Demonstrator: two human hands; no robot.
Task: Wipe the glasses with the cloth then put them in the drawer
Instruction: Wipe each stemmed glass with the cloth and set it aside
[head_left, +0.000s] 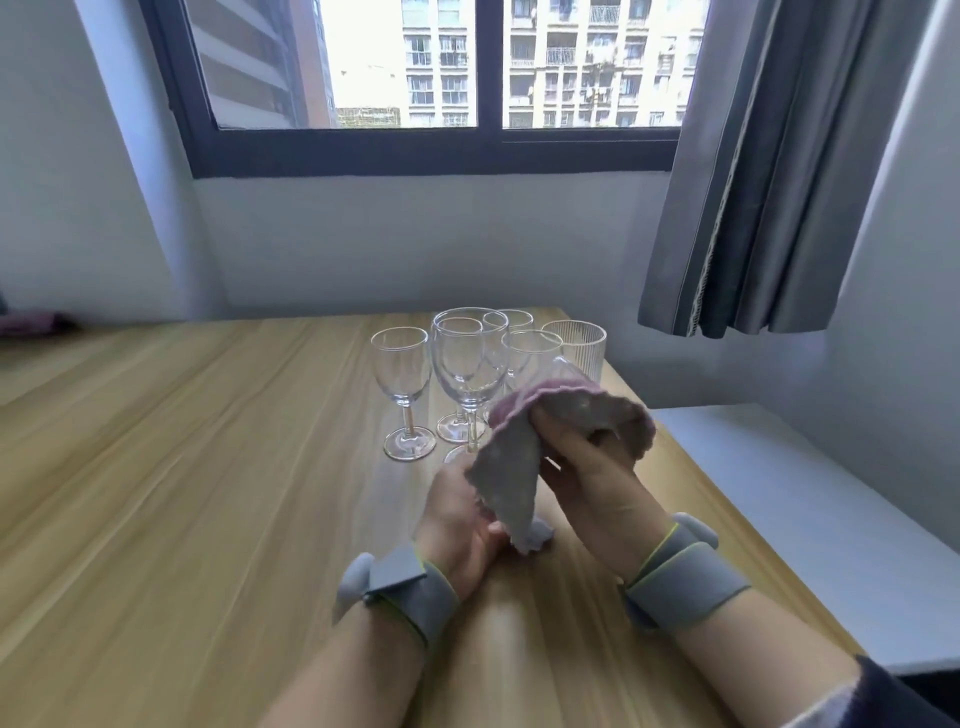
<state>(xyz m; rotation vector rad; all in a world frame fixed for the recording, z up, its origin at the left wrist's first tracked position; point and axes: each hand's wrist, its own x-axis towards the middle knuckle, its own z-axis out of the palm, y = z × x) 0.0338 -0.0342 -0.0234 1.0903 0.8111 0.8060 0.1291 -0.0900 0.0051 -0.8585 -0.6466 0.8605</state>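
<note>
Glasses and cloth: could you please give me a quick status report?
Both hands, left and right, on the cloth, wrapped round a glass. Five more glasses wait on the table. Drawer not in view.

wooden table (182, 467), stemmed glasses (402, 384) (clustered), ribbed tumbler (582, 345)

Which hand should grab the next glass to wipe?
Probably the left hand: it lies nearer the wine glasses, while the right hand is wrapped in the cloth around a glass.
</note>
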